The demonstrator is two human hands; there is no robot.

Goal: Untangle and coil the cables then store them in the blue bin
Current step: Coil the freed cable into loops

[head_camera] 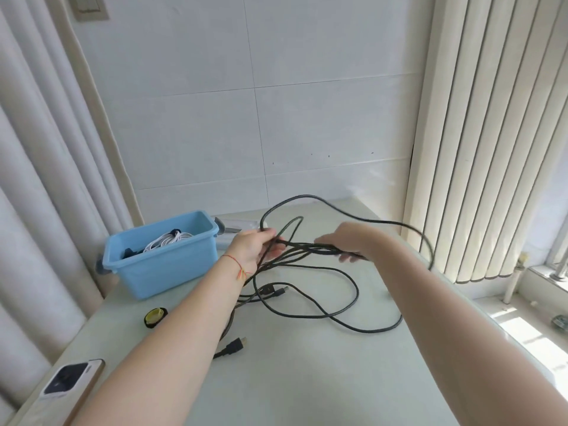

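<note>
Phone at near left edge of table, face up, nearest to me. Beyond it a black plug lies loose on the tabletop, and a small yellow-and-black roll sits just left of my left forearm.

Both hands raised over mid-table. Left hand has fingers curled round a bundle of black cable; right hand grips the same bundle a little further along, fingers closed over it. One loop stands up behind the hands; the rest trails in slack curves on the table, with two more plugs lying among them below my left hand.

Blue bin at far left, already holding a coiled white cable and something dark.

Status, my reading: still untangling, coil not yet formed.

Risks: pulling the bundle apart could tighten the crossings into a knot. The trailing strand near the right table edge could slide off and drag. A plug could snag inside a loop.
</note>
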